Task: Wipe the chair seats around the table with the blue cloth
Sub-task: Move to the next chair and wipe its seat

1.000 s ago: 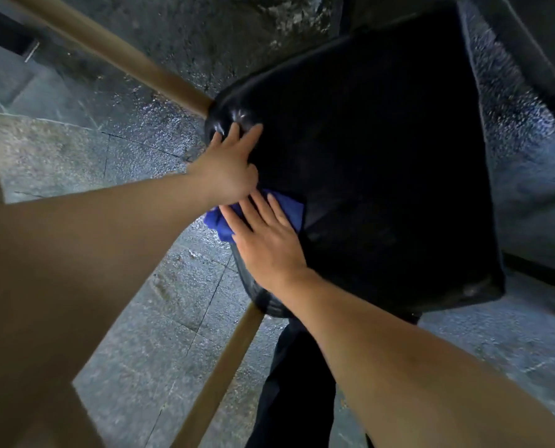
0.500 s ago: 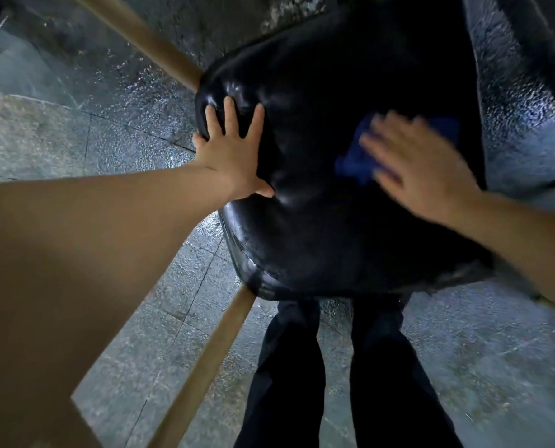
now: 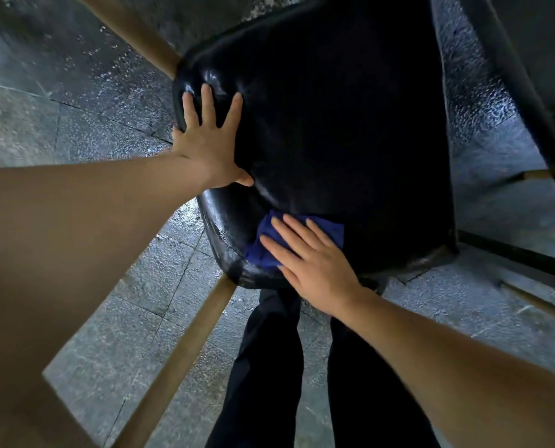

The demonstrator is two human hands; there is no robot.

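While left hand [image 3: 209, 147] braces, right hand [image 3: 315, 263] flattens.

- Chair seat [image 3: 334, 130]: black padded cover that looks like leather or vinyl; smooth and glossy, with bright highlights along its rounded left edge and near corner.
- Cloth [image 3: 263, 250]: deep blue woven fabric, matt and soft, creased where it lies on the seat.
- Chair legs [image 3: 179, 354]: light brown wood, smooth with a dull satin finish.
- Floor [image 3: 114, 318]: grey stone tiles, rough and speckled, with thin dark joints; patches shine as if wet or polished.
- Trousers [image 3: 263, 367]: dark cloth, matt, without visible pattern.
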